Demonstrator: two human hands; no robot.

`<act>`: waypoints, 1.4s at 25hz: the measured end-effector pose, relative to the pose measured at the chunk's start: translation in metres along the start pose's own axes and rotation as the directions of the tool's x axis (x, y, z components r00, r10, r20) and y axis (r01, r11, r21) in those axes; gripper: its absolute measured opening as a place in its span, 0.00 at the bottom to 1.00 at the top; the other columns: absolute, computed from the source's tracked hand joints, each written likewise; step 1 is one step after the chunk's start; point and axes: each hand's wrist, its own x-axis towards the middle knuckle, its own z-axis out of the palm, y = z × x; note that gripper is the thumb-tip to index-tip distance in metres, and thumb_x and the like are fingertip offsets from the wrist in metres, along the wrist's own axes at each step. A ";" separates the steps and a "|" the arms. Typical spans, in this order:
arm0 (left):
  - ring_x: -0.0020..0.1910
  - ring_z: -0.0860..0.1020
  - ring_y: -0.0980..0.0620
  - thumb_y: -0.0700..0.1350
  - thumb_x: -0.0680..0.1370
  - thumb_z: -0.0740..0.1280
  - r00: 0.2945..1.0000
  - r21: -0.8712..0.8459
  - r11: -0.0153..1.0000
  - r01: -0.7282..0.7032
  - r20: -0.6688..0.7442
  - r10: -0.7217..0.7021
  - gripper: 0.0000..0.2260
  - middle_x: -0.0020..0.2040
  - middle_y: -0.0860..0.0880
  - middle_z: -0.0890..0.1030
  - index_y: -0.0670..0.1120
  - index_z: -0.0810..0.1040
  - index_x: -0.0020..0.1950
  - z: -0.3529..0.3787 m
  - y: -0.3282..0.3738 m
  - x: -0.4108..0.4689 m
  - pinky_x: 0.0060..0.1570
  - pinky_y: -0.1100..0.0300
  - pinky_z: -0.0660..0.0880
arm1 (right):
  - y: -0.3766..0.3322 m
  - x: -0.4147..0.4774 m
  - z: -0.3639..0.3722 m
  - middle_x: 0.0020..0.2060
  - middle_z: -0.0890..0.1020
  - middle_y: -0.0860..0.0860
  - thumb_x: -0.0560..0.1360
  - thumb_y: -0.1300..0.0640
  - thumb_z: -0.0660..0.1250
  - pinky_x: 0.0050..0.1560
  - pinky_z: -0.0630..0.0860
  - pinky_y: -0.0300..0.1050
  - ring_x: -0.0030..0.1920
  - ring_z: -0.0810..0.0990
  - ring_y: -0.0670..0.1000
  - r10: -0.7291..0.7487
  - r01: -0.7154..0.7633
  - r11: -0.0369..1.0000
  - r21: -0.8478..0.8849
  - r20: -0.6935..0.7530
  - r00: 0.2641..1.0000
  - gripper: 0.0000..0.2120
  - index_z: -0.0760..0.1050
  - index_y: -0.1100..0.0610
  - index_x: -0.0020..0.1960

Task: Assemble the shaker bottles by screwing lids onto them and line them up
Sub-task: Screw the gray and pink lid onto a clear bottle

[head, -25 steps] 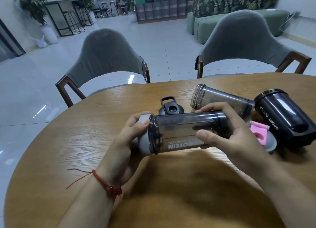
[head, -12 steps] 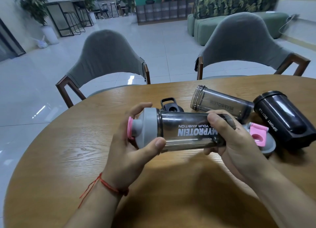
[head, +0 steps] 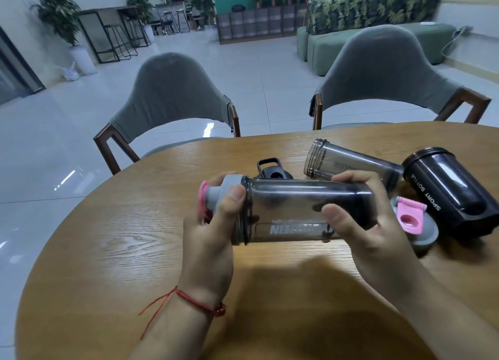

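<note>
Both hands hold one smoky bottle [head: 302,211] sideways above the table [head: 113,251]. The left hand [head: 213,224] is closed around its grey lid [head: 229,182], thumb now on top instead of beneath; the right hand [head: 359,213] clasps the base. The print has rolled downward since half a second ago. Behind lie an open bottle [head: 348,162], a black bottle [head: 453,189], a black lid [head: 272,170] and a pink-capped lid [head: 415,224].

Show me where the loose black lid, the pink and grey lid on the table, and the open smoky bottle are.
black lid [head: 274,173], head view, on its top face beside the spout hole.
pink and grey lid [head: 410,217], head view, on the pink flip cap.
open smoky bottle [head: 351,165], head view, on its clear side wall.
</note>
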 end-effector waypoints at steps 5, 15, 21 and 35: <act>0.65 0.81 0.25 0.64 0.78 0.73 0.996 -0.048 0.995 0.083 0.025 -0.082 0.36 0.63 0.28 0.83 0.34 0.79 0.70 -0.004 0.004 0.006 0.62 0.28 0.80 | 0.003 -0.003 -0.007 0.53 0.85 0.40 0.71 0.48 0.78 0.47 0.82 0.36 0.46 0.86 0.44 -0.151 0.162 0.976 -0.147 0.084 0.985 0.28 0.71 0.48 0.67; 0.60 0.88 0.36 0.64 0.76 0.76 0.944 -0.032 0.944 0.327 -0.025 -0.328 0.23 0.62 0.35 0.87 0.47 0.90 0.58 -0.010 0.003 0.017 0.59 0.38 0.85 | 0.007 0.003 -0.017 0.61 0.81 0.39 0.73 0.49 0.81 0.50 0.85 0.44 0.53 0.87 0.49 -0.237 0.271 0.943 -0.194 0.183 0.954 0.29 0.71 0.46 0.68; 0.57 0.84 0.38 0.64 0.76 0.76 0.918 -0.214 0.908 0.360 -0.094 -0.386 0.28 0.62 0.36 0.81 0.45 0.82 0.66 -0.028 0.012 0.026 0.52 0.38 0.87 | 0.005 0.013 -0.035 0.66 0.78 0.56 0.70 0.61 0.82 0.63 0.81 0.40 0.64 0.82 0.45 -0.339 0.340 0.934 -0.107 0.033 0.940 0.33 0.67 0.61 0.67; 0.59 0.87 0.37 0.64 0.80 0.72 0.980 -0.090 0.976 0.198 0.035 -0.195 0.34 0.64 0.30 0.85 0.34 0.81 0.69 -0.002 0.007 0.008 0.68 0.28 0.78 | 0.004 0.002 -0.014 0.64 0.83 0.44 0.68 0.53 0.79 0.60 0.82 0.37 0.65 0.84 0.45 -0.195 0.200 0.979 -0.036 0.116 0.974 0.28 0.73 0.51 0.66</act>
